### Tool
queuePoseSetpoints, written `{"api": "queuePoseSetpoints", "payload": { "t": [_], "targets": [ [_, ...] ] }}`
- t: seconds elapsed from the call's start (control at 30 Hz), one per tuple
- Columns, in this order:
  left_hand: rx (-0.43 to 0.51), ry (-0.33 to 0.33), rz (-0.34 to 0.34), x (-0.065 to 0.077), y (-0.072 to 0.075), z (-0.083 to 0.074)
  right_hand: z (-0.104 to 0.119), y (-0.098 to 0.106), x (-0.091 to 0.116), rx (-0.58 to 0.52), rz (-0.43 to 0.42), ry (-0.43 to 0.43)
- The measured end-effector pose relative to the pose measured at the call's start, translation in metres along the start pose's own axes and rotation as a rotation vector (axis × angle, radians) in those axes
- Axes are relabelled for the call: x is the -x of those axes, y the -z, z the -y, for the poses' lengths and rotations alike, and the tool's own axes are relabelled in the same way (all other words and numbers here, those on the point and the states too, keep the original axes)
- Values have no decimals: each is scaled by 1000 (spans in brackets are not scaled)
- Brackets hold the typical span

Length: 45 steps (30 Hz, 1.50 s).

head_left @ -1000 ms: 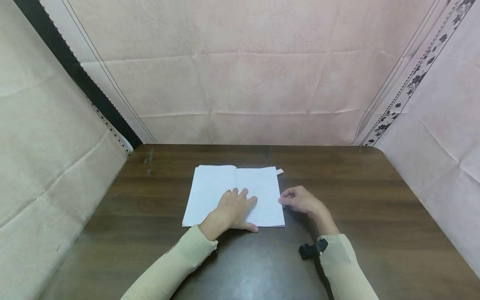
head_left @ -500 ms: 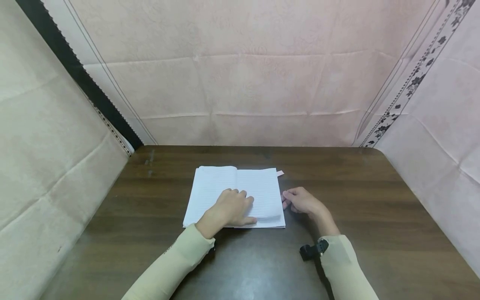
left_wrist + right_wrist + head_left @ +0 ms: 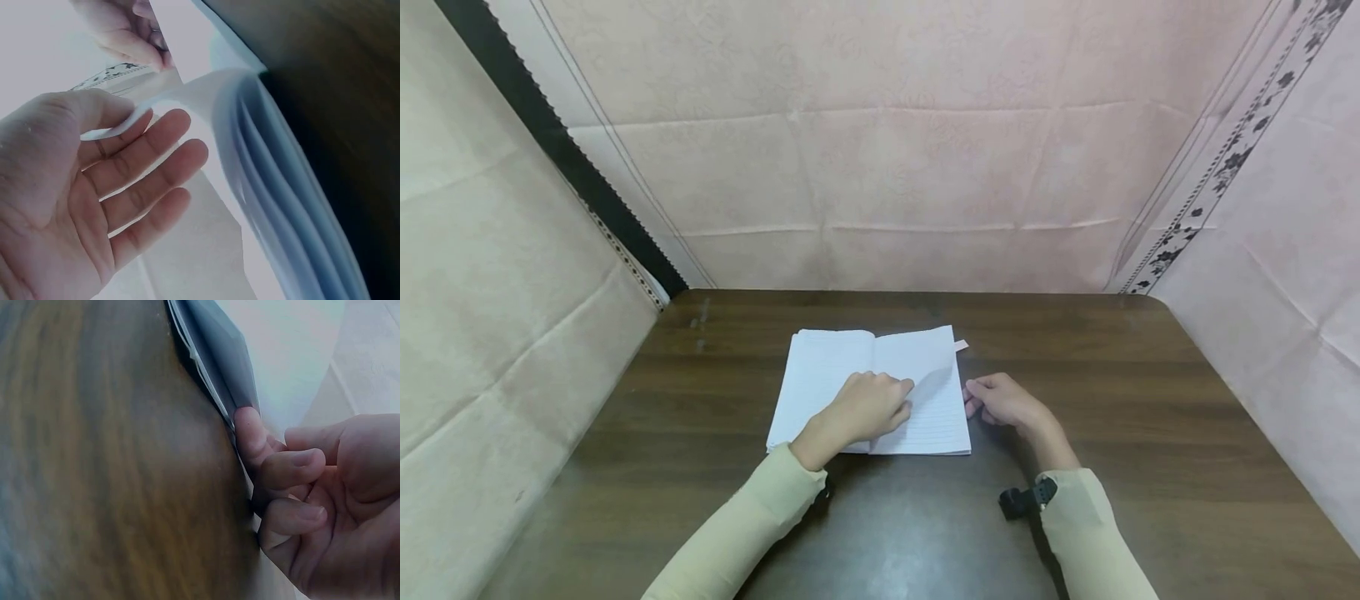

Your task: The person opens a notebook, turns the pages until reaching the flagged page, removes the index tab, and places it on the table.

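Observation:
An open notebook (image 3: pixel 820 371) with lined white pages lies on the table. My left hand (image 3: pixel 861 410) is over its middle. In the left wrist view, thumb and index finger pinch the edge of a page (image 3: pixel 107 132), which bends up from the stack; the other fingers spread below it. Beside the notebook's right edge is my right hand (image 3: pixel 1003 402), its fingers loosely curled. One fingertip (image 3: pixel 250 422) is right at the notebook's edge in the right wrist view, with the thumb close behind.
The notebook rests on a dark brown wooden table (image 3: pixel 700 500). A small pale tab (image 3: pixel 961 345) sticks out at its upper right. Pale patterned cloth (image 3: pixel 887 167) hangs behind the table and along both sides. A black wrist camera (image 3: pixel 1026 498) sits at the right cuff.
My left hand has gone from lying spread on the right page to pinching a page, which now lifts near its far right corner. My right hand's fingers have shifted slightly off the page edge.

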<state>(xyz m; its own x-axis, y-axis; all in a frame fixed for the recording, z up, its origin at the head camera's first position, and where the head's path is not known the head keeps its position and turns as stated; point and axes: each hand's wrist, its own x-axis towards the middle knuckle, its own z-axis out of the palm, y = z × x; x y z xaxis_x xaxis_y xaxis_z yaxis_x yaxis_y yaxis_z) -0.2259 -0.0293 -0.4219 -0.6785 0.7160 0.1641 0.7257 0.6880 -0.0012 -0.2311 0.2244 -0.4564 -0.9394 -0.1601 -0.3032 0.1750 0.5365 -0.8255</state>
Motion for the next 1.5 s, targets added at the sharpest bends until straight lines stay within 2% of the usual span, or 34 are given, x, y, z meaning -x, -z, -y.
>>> {"api": "queuePoseSetpoints", "payload": {
  "t": [0.2,0.47,0.67,0.83,1.1,1.13,1.2,1.27,1.37,1.5],
  "targets": [
    [-4,27,21,-1,4,-1,0,1,-1,-3,10,17],
    [-7,27,29,-2,4,-1,0,1,-1,-3,9,17],
    [-6,65,19,-2,12,1,0,1,0,16,11,22],
    [33,89,-31,0,19,4,0,2,2,58,18,40],
    [87,103,-201,5,30,15,1,0,4,102,2,42],
    [89,101,-206,7,33,17,1,0,4,101,2,42],
    [91,91,-187,11,39,22,0,0,4,100,1,49],
    [110,83,-134,15,46,27,0,0,4,99,4,56],
    [136,107,-30,23,56,34,0,1,4,102,6,62],
    [156,140,52,29,66,41,0,1,5,106,1,51]
  ]
}}
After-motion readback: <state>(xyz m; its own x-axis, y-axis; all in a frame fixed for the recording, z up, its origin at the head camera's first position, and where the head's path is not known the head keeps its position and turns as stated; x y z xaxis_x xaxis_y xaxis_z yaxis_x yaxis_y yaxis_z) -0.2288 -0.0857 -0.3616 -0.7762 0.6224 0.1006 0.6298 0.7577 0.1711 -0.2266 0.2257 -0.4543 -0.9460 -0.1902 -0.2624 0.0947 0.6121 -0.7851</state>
